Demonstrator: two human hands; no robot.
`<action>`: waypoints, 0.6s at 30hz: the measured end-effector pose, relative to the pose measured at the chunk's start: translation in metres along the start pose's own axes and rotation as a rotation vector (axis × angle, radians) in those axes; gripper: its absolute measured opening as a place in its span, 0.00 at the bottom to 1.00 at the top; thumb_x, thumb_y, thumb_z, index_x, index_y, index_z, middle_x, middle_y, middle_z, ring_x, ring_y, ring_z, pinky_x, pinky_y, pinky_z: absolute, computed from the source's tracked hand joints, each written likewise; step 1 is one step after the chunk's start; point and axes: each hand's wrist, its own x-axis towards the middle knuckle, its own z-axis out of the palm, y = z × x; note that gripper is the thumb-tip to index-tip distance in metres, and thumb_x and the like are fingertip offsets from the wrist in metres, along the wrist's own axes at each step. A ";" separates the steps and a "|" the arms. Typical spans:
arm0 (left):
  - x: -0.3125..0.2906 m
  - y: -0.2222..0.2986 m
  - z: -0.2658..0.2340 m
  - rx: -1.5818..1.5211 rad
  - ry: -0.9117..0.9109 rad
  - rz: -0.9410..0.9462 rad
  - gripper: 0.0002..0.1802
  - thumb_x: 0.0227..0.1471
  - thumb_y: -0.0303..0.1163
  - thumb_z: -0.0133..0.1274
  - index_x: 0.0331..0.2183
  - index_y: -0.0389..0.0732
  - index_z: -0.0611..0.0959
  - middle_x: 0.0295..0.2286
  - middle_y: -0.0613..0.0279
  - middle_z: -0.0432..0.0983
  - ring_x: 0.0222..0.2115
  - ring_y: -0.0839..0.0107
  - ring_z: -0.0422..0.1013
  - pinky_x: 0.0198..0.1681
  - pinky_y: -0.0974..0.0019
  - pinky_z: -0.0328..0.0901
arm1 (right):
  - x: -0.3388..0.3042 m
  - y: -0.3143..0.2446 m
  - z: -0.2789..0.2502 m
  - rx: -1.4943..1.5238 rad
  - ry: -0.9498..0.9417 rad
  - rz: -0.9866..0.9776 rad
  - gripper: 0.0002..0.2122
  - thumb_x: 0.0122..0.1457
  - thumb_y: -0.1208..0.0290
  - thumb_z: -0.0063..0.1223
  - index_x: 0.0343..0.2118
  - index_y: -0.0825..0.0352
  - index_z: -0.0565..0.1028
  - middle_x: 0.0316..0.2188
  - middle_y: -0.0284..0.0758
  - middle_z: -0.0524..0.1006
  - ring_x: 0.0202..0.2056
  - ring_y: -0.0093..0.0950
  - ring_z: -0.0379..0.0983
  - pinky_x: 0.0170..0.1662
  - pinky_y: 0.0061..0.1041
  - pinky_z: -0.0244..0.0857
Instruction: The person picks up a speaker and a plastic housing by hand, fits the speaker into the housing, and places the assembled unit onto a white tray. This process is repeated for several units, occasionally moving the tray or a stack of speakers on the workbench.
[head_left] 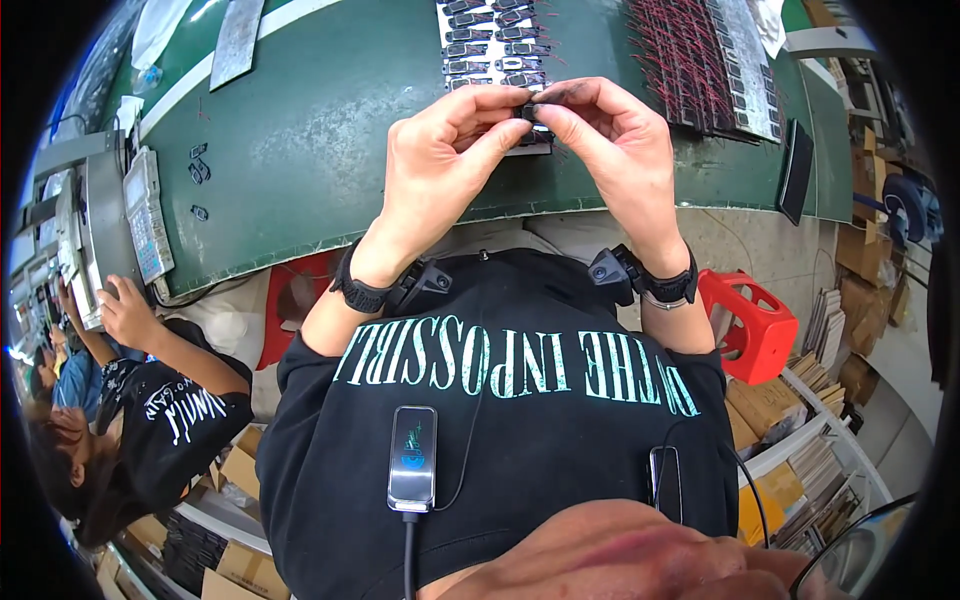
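Observation:
My left hand (pixel 440 150) and my right hand (pixel 622 145) meet over the green table. Thumb and fingertips of both are pinched on a small black part (pixel 529 113), mostly covered by the fingers, so its exact kind is unclear. Some right fingertips look darkened. Just beyond the hands lies a white board (pixel 494 45) bearing rows of small black rectangular parts with thin dark red wires. Its near end is partly hidden behind my fingers.
On the green table (pixel 330 130), metal panels with dense red wires (pixel 680 60) lie right, near a black flat slab (pixel 795 172). Several loose black parts (pixel 199 170) sit left. A red stool (pixel 748 325) stands right. Another person's hand (pixel 130 312) is at the left.

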 end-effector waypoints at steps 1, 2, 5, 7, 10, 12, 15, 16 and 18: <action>-0.001 0.000 0.000 0.000 0.002 0.003 0.13 0.53 0.22 0.61 0.43 0.35 0.84 0.34 0.59 0.84 0.37 0.76 0.80 0.41 0.73 0.74 | 0.000 0.000 -0.001 -0.085 0.004 -0.044 0.07 0.60 0.79 0.58 0.41 0.70 0.79 0.37 0.28 0.79 0.36 0.13 0.73 0.41 0.13 0.67; -0.001 0.001 0.000 0.001 0.003 0.006 0.13 0.53 0.22 0.61 0.43 0.35 0.84 0.35 0.59 0.84 0.37 0.75 0.80 0.41 0.73 0.74 | 0.000 0.001 -0.001 -0.170 0.008 -0.088 0.07 0.60 0.79 0.58 0.41 0.70 0.79 0.37 0.28 0.78 0.37 0.14 0.73 0.41 0.14 0.67; 0.001 0.003 0.000 -0.003 -0.022 0.003 0.13 0.53 0.22 0.61 0.43 0.35 0.84 0.35 0.59 0.84 0.37 0.76 0.80 0.41 0.73 0.74 | 0.006 0.001 -0.010 0.047 -0.096 0.006 0.07 0.60 0.78 0.59 0.41 0.69 0.78 0.37 0.28 0.78 0.37 0.14 0.73 0.42 0.14 0.68; -0.001 0.006 -0.002 -0.002 -0.037 -0.003 0.13 0.53 0.22 0.61 0.43 0.35 0.84 0.35 0.59 0.84 0.37 0.76 0.80 0.41 0.73 0.74 | 0.009 -0.001 -0.013 0.160 -0.145 0.055 0.07 0.60 0.78 0.59 0.41 0.69 0.78 0.37 0.28 0.77 0.38 0.15 0.73 0.42 0.15 0.68; -0.004 0.011 -0.002 -0.025 -0.049 -0.027 0.13 0.53 0.23 0.61 0.43 0.35 0.83 0.35 0.59 0.84 0.37 0.76 0.80 0.41 0.74 0.74 | 0.010 -0.004 -0.016 0.240 -0.223 0.117 0.08 0.60 0.76 0.60 0.42 0.69 0.77 0.36 0.28 0.77 0.38 0.16 0.74 0.43 0.16 0.68; -0.006 0.012 -0.002 -0.029 -0.048 -0.028 0.13 0.53 0.22 0.61 0.43 0.34 0.83 0.35 0.59 0.84 0.37 0.76 0.80 0.41 0.74 0.74 | 0.009 -0.004 -0.016 0.240 -0.226 0.127 0.08 0.60 0.76 0.60 0.42 0.69 0.77 0.36 0.28 0.77 0.38 0.16 0.74 0.43 0.16 0.68; -0.007 0.012 -0.003 -0.037 -0.043 -0.033 0.13 0.54 0.22 0.61 0.43 0.34 0.83 0.34 0.59 0.84 0.37 0.77 0.79 0.41 0.74 0.74 | 0.010 -0.004 -0.016 0.240 -0.236 0.150 0.09 0.59 0.75 0.61 0.42 0.69 0.76 0.35 0.28 0.77 0.38 0.16 0.74 0.43 0.16 0.68; -0.007 0.012 -0.003 -0.043 -0.050 -0.026 0.13 0.54 0.22 0.61 0.43 0.34 0.83 0.34 0.59 0.84 0.37 0.77 0.79 0.41 0.74 0.74 | 0.010 -0.003 -0.018 0.250 -0.256 0.147 0.09 0.60 0.75 0.61 0.42 0.69 0.77 0.36 0.29 0.77 0.38 0.16 0.74 0.43 0.16 0.68; -0.007 0.012 -0.003 -0.054 -0.063 -0.011 0.13 0.54 0.22 0.61 0.43 0.34 0.83 0.34 0.59 0.84 0.37 0.77 0.79 0.41 0.74 0.74 | 0.011 -0.003 -0.020 0.270 -0.298 0.140 0.08 0.60 0.76 0.60 0.41 0.69 0.77 0.36 0.29 0.78 0.38 0.17 0.75 0.43 0.17 0.69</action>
